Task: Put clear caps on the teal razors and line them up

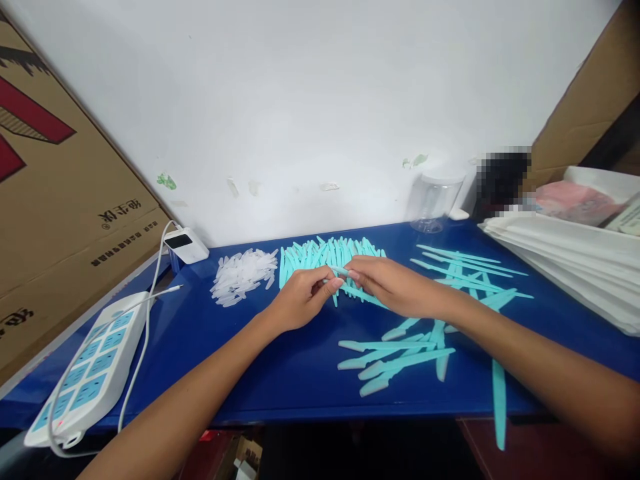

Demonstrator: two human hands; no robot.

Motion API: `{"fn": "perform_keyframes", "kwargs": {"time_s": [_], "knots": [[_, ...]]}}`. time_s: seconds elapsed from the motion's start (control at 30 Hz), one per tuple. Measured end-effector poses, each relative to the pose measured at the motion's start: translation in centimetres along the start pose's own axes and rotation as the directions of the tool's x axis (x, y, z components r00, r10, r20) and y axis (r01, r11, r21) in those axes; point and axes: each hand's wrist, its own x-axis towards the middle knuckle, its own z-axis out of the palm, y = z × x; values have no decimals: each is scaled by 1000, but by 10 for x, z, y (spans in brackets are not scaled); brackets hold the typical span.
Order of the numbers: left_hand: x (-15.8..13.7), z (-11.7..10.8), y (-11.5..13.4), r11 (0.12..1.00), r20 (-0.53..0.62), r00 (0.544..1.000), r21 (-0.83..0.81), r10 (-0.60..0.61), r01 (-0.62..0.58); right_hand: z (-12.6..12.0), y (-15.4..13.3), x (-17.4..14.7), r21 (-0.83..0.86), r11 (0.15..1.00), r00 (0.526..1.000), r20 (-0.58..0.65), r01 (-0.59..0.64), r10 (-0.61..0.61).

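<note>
Both my hands meet over the middle of the table, fingers closed in a pinch. Between the fingertips of my left hand (309, 297) and my right hand (395, 283) is a teal eyebrow razor (340, 271), mostly covered by the fingers. Behind them lies a dense row of teal eyebrow razors (320, 252). To the left is a heap of translucent white blade caps (243, 275). More teal razors (407, 360) are scattered below and beside my right forearm, some crossing each other. One razor (499, 403) sticks out over the front edge.
On the left, a white power strip (95, 367) and its cable lie near a white device with a dark screen (187, 245). A cardboard box (65, 213) stands beside them. A clear jar (435, 203) is against the wall; stacked white trays (575, 247) sit at right.
</note>
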Motion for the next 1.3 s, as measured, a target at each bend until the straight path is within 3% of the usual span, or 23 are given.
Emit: {"fn": "perform_keyframes", "kwargs": {"time_s": [0.17, 0.37, 0.53, 1.07, 1.17, 1.3], "knots": [[0, 1, 0, 999, -42, 999, -30, -25, 24, -2, -2, 1, 64, 997, 999, 4, -33, 33], [0, 2, 8, 986, -58, 998, -165, -34, 24, 0, -11, -1, 285, 949, 988, 113, -135, 107], [0, -1, 6, 959, -110, 990, -278, -93, 59, -3, -14, -2, 350, 918, 972, 201, -185, 119], [1, 0, 3, 935, -32, 993, -339, -117, 99, -3, -15, -5, 497, 789, 877, 469, -361, 105], [1, 1, 2, 925, -38, 991, -364, -129, 106, 1, -14, -6, 425, 835, 891, 425, -349, 156], [2, 1, 2, 906, -50, 986, -404, -161, 128, 4, -11, -5, 284, 941, 977, 162, -183, 141]]}}
